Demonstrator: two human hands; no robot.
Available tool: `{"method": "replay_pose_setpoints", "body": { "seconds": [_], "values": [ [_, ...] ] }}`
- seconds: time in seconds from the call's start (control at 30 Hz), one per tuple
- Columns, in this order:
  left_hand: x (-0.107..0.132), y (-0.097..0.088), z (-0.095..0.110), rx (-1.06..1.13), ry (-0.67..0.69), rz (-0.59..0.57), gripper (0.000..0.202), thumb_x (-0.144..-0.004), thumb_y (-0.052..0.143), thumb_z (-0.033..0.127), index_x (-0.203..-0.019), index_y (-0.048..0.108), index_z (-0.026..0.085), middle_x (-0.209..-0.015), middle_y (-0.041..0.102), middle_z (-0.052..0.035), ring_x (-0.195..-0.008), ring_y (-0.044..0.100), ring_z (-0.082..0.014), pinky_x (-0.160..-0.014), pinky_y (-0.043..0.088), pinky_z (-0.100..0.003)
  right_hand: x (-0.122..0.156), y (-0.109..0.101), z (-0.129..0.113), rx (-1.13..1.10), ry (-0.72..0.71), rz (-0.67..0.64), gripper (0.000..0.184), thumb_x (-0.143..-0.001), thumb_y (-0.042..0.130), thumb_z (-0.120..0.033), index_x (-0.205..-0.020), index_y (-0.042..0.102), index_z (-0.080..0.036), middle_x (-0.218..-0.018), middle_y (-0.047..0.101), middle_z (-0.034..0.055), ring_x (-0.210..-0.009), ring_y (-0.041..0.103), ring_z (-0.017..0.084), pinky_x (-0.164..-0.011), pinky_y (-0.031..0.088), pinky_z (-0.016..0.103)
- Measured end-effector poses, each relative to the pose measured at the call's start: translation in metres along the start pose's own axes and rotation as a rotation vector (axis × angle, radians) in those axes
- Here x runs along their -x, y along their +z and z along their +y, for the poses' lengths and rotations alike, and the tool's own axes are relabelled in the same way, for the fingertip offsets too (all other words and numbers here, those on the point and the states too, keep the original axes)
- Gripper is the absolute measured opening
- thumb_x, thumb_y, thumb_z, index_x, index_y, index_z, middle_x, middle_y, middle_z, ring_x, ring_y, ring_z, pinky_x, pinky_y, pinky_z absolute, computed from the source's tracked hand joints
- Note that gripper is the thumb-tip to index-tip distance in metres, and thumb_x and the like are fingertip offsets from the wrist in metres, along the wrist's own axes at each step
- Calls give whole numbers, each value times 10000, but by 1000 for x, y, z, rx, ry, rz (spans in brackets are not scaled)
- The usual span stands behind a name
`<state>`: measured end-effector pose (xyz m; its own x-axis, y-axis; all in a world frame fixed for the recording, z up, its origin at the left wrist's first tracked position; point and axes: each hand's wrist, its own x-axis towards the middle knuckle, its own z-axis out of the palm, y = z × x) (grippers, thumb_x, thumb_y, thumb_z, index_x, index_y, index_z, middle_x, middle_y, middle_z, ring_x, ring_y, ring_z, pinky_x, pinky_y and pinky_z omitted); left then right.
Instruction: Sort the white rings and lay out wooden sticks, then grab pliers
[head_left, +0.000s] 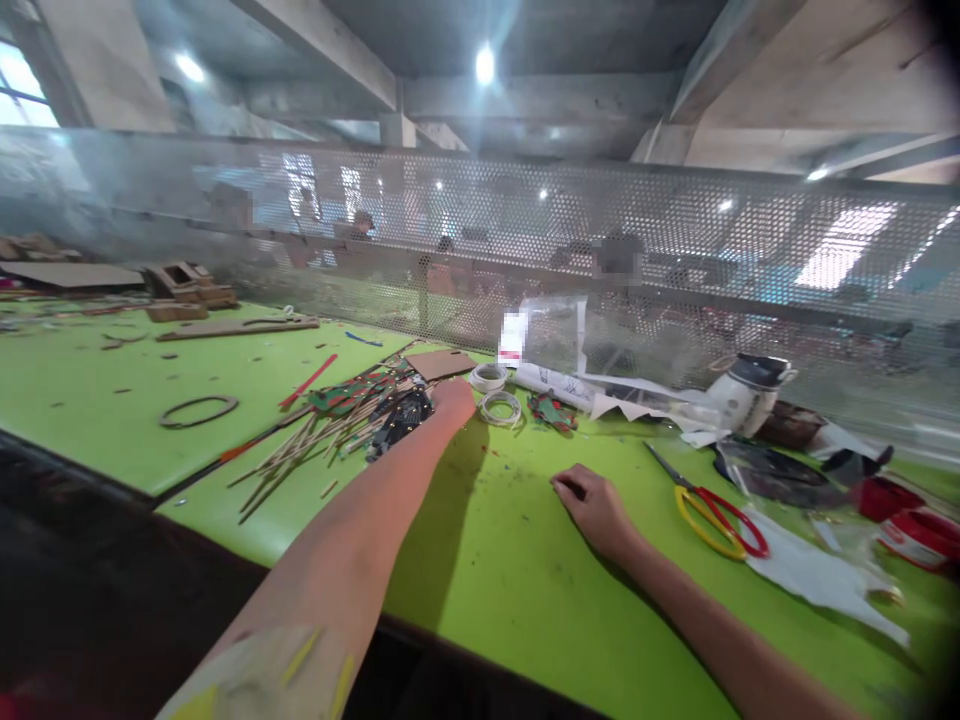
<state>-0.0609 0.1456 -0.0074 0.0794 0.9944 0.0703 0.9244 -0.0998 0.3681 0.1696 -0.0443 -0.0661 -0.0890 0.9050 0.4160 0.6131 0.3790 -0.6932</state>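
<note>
Right grip [594,505] curls loosely; left grip [453,402] reaches farther forward.

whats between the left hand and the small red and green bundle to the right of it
A white coil, lying on the green table, with a second white coil just behind it; the head view shows this stretch.

Tabletop [517,580] is plain green; bundle [401,417] is black, gold-speckled; sticks [300,440] are tan; scissors [694,488] show yellow and red handles.
</note>
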Motion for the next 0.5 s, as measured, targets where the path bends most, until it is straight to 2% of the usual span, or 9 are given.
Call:
{"method": "replay_pose_setpoints", "body": {
  "seconds": [0.13, 0.27, 0.5],
  "values": [
    [2, -2, -4, -112, -84, 49, 360, -922, 608, 329, -1238, 585, 159, -1256, 584, -123, -1091, 599, -243, -913, 518, -441, 1, -1, 0, 27, -32, -19, 183, -863, 553, -214, -781, 713, -181, -746, 674, 68, -694, 610, 202, -658, 467, 311],
    [7, -6, -5, -141, -36, 74, 377, -919, 612, 331, -1235, 585, 126, -1247, 586, -143, -1083, 601, -244, -918, 515, -439, 2, -2, -1, 41, -51, -31, 184, -872, 555, -187, -787, 719, -175, -752, 674, 69, -700, 613, 200, -671, 472, 318],
    [6, -24, -15, -52, -3, 119, 349, -930, 595, 339, -1226, 590, 154, -1240, 593, -116, -1067, 608, -235, -898, 525, -437, 3, -4, -2, 68, -76, -55, 173, -866, 571, -146, -792, 725, -177, -779, 674, 66, -729, 619, 194, -704, 482, 315]
  ]
}}
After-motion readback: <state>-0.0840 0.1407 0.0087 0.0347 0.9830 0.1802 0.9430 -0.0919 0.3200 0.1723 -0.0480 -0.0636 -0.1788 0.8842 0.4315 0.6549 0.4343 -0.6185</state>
